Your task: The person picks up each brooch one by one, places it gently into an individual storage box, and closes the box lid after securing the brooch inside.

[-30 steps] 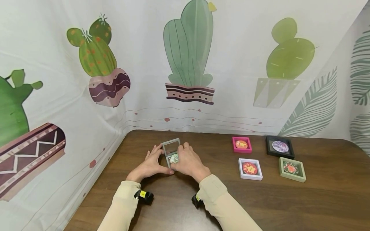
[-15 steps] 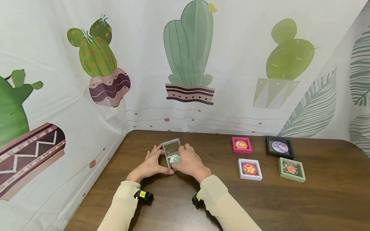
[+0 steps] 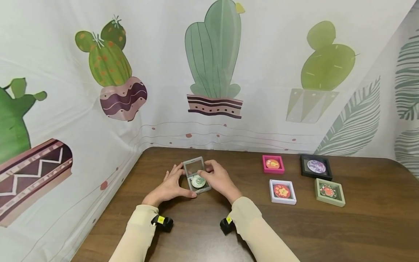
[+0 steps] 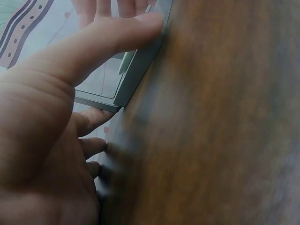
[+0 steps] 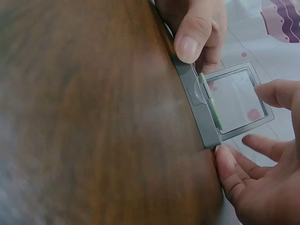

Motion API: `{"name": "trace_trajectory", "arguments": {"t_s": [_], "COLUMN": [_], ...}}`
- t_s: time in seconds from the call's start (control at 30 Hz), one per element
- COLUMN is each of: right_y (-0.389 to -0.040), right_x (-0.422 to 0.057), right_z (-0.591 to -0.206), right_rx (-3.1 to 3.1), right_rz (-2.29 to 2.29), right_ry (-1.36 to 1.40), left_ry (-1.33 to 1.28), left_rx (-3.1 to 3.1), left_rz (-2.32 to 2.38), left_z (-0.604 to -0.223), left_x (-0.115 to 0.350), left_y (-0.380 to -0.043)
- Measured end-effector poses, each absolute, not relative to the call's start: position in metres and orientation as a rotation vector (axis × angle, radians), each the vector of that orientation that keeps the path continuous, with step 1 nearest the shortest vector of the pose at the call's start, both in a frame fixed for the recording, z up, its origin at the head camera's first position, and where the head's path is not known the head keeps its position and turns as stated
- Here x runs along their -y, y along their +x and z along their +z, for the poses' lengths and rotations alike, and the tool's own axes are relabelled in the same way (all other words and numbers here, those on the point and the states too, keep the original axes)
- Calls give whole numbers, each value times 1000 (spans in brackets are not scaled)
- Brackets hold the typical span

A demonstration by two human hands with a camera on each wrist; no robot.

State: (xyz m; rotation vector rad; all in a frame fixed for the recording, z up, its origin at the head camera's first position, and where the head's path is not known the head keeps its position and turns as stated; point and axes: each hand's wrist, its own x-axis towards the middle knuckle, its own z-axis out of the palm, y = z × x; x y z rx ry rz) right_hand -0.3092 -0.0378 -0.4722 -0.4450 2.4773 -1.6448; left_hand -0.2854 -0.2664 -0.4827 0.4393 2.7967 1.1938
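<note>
A small grey display case (image 3: 204, 190) lies on the table, its clear-windowed lid (image 3: 193, 159) raised at the back. Inside its base sits a round green badge (image 3: 198, 181), seen edge-on as a thin green strip in the right wrist view. My left hand (image 3: 168, 186) holds the case from the left, thumb along the front edge and fingers behind the left side; its thumb (image 4: 136, 30) lies across the case in the left wrist view. My right hand (image 3: 223, 181) is spread at the right side, one digit reaching over the badge near the hinge, lower fingertips touching the corner (image 5: 213, 143).
To the right lie several framed badge cases: a pink one (image 3: 273, 170), a black one (image 3: 325, 176), a white one (image 3: 284, 201) and a light green one (image 3: 327, 200). A white cactus-print cloth (image 3: 268, 131) hangs behind the brown wooden table (image 3: 203, 225).
My right hand has drawn back to the right and spread from its curled press over the badge, so more of the badge and front rim shows. The left hand and case stay put.
</note>
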Motion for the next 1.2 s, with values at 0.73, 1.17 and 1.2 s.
{"name": "trace_trajectory", "arguments": {"t_s": [0.73, 1.17, 1.2], "right_y": [-311, -312, -312], "right_x": [32, 32, 31], "right_z": [-471, -471, -471], "right_rx": [-2385, -2348, -2348], "right_rz": [-1690, -1721, -1719], "right_ry": [-389, -418, -422], "left_ry": [395, 359, 350], "left_rx": [-2815, -2796, -2796], "left_rz": [1144, 1119, 1111], "left_z": [-487, -480, -479], "left_x": [267, 265, 265], "left_y": [-288, -286, -286]}}
